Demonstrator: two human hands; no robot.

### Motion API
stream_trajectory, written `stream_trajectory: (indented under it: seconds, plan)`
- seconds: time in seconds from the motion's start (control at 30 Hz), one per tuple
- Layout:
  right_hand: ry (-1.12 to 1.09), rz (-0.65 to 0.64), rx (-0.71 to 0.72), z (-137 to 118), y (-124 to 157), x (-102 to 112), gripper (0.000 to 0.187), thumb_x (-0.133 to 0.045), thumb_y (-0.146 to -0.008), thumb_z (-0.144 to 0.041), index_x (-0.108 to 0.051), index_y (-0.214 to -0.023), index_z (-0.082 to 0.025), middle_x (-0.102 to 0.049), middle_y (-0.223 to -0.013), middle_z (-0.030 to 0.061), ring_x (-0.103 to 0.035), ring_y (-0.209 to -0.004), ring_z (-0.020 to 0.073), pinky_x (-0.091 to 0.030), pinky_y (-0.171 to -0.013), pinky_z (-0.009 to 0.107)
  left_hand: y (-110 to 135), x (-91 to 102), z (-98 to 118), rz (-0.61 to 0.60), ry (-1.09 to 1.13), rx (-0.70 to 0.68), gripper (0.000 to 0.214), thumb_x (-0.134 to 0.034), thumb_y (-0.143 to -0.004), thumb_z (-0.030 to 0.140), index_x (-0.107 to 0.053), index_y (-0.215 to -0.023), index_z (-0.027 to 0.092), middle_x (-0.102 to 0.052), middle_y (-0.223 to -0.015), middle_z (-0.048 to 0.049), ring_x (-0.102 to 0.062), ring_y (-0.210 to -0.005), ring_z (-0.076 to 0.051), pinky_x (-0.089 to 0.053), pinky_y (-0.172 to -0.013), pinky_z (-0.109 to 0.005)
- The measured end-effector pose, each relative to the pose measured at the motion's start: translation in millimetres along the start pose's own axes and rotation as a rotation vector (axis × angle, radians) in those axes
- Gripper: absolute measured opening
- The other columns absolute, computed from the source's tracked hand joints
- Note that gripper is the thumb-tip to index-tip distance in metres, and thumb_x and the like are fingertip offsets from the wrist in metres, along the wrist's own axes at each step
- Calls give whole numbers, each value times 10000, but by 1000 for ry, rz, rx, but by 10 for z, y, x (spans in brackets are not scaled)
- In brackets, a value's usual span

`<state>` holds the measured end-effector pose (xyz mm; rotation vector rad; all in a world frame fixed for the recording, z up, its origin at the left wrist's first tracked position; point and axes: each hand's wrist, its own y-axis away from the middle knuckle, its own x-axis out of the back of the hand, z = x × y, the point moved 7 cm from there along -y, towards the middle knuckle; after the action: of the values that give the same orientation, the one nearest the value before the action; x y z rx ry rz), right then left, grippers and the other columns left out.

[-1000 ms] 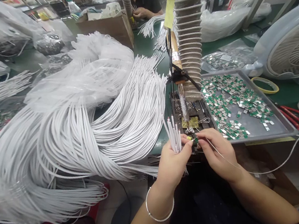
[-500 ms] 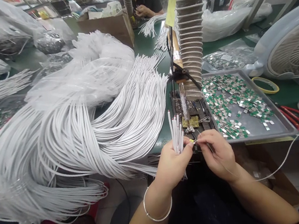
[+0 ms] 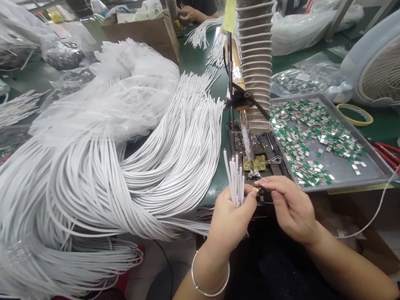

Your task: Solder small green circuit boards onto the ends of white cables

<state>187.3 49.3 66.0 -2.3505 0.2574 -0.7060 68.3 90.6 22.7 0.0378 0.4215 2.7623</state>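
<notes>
My left hand (image 3: 232, 218) is closed around a bundle of white cables (image 3: 236, 184) that stand upright with their cut ends up. Between its thumb and forefinger is a small piece with a yellow spot, mostly hidden. My right hand (image 3: 293, 208) pinches a thin strand of solder wire (image 3: 262, 178); its tip points up towards the soldering iron. The soldering iron (image 3: 246, 138) hangs tip down just beyond my fingertips, fixed in a stand. Under its tip lies a yellow sponge (image 3: 255, 163). The fingertips of both hands nearly meet.
A large heap of white cables (image 3: 171, 159), partly in plastic, covers the left side. A grey tray (image 3: 341, 169) of small green-and-silver boards stands right, near red-handled pliers (image 3: 396, 155), a tape roll (image 3: 354, 114) and a fan (image 3: 396, 55). A ribbed hose (image 3: 255, 51) hangs centrally. A person (image 3: 189, 1) sits opposite.
My right fingertips have shifted slightly, and the solder wire tip now points up closer to the iron's tip. My left hand has barely moved.
</notes>
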Motion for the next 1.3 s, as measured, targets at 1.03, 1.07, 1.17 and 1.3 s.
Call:
stream_trajectory:
  seconds: [1.03,1.07,1.17,1.3]
  plan:
    - [-45,130,-79,70,37,55,291,-470,-820,-13,-584,-1017,-194,-685,-979,54,-659,-946,150,-539,-853,302,-33,14,199,44,60,-155,93,-546,-786,202,-530,-699,174,-575,-852,-24,-553,-818,-144,-425,-776,-260]
    - [-51,121,-68,62,26,52,290,-470,-817,-10,-586,-1011,-192,-682,-983,58,-658,-946,151,-540,-847,301,-35,16,207,44,57,-158,97,-547,-786,200,-528,-694,174,-576,-851,-24,-554,-822,-144,-425,-784,-260]
    - [-58,111,-56,52,14,56,287,-473,-812,-5,-588,-1000,-190,-677,-998,66,-654,-947,150,-541,-839,296,-37,23,233,49,42,-154,99,-549,-785,193,-526,-691,171,-580,-849,-27,-556,-820,-141,-428,-798,-260]
    - [-68,108,-55,65,12,57,284,-475,-816,-12,-590,-1004,-191,-674,-1017,73,-649,-964,160,-541,-846,315,-44,34,270,61,27,-158,93,-558,-775,183,-528,-688,171,-583,-847,-24,-561,-813,-135,-434,-792,-254]
